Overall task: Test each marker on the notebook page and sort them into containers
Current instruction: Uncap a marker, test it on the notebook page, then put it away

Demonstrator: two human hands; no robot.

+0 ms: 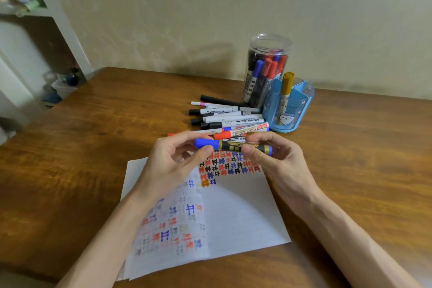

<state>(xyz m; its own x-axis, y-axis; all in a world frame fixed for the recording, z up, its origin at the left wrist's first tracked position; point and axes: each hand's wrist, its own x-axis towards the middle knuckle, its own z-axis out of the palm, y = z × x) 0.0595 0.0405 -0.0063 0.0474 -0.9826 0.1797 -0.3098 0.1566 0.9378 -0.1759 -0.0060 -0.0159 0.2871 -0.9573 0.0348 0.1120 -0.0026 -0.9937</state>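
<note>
Head view: blue-capped marker [230,145] held level in the air, over the top edge of the open notebook [238,213]. Your left hand [173,159] has its grip clamped on the blue cap end, thumb below it. Your right hand [273,156] has its grip clamped on the black-and-gold barrel. Cap is on. The notebook lies flat on the wooden table [93,147], its right page carrying rows of red, blue and black test marks near the top. Loose markers [226,117] lie heaped just beyond your hands. Behind them a clear jar [266,65] stands packed with markers, just beside a blue pen holder [294,110] holding one gold marker [286,86] upright.
</note>
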